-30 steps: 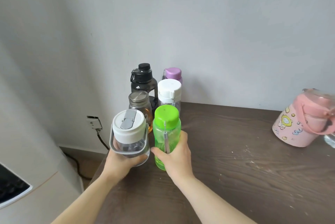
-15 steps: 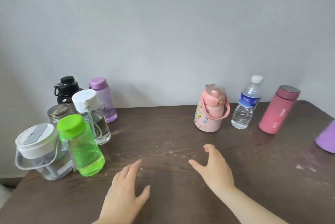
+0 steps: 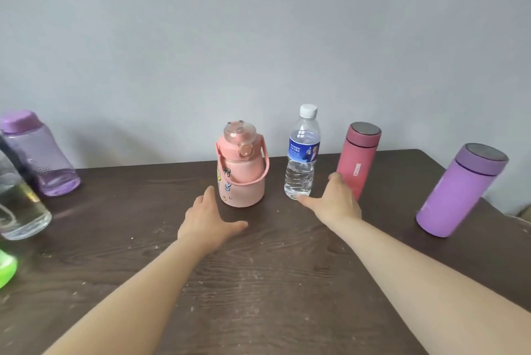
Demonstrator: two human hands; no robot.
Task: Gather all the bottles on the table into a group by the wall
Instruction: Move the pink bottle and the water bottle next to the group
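Note:
A pink bottle with a carry strap [image 3: 241,166] stands near the wall at the table's middle. Right of it stand a clear water bottle with a blue label [image 3: 301,159], a red flask [image 3: 357,158] and a purple flask [image 3: 459,192]. My left hand [image 3: 208,218] is open, just in front and left of the pink bottle, apart from it. My right hand [image 3: 334,201] is open between the water bottle and the red flask, its thumb by the water bottle's base. At the left edge are a translucent purple bottle [image 3: 37,153], a clear bottle [image 3: 20,208] and a green bottle [image 3: 5,268].
The dark wooden table [image 3: 258,283] ends at the grey wall [image 3: 258,38] behind the bottles. Its right edge lies just past the purple flask.
Both hands let go of the bottles at the left and reached right and forward. The view swung right, so the left group slid to the frame's edge.

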